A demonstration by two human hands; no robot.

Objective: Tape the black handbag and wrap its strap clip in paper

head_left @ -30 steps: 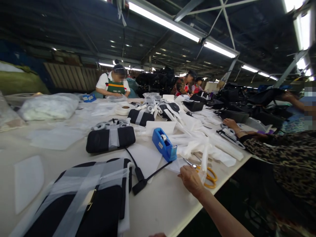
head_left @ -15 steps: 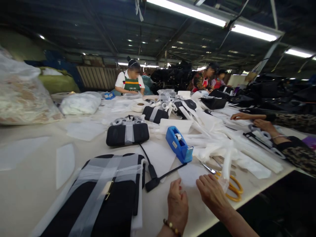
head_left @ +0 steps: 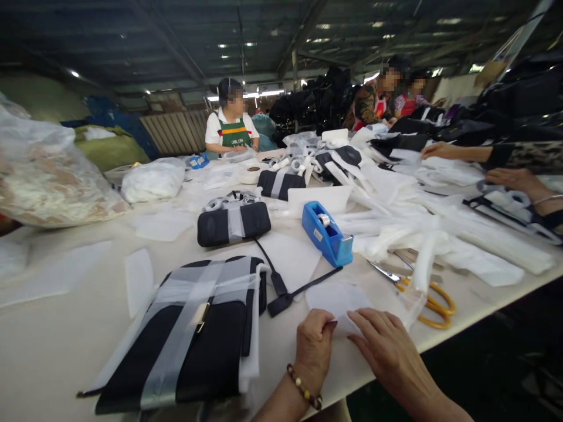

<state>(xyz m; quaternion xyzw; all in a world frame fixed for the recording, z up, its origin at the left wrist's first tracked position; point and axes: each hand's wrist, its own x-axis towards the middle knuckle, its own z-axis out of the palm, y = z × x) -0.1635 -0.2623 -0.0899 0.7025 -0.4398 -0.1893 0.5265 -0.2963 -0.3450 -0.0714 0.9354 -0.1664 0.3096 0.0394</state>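
A small thin white sheet point(head_left: 338, 298) lies near the table's front edge, its near side lifted between my hands. My left hand point(head_left: 314, 340), with a beaded bracelet at the wrist, pinches the sheet between thumb and bent fingers. On the sheet's right side, my right hand point(head_left: 391, 346) grips its edge with fingers reaching over it and thumb below. Left of my hands is a black bag point(head_left: 211, 351) with a gold clasp, wrapped in crossed translucent strips. Beyond the sheet stands a blue tape dispenser point(head_left: 325, 234). Scissors point(head_left: 435, 305) with yellow handles lie to the right.
Black straps point(head_left: 281, 302) lie beside the bag. Two wrapped black cases point(head_left: 235, 224) rest farther back. White strips point(head_left: 466, 240) are heaped at the right, by a co-worker's hands point(head_left: 519, 183). A large plastic sack point(head_left: 53, 170) stands left. More people work across the table.
My hands have come to the white sheet and taken hold of its near edge. The view has shifted, and a co-worker across the table has raised and turned their head.
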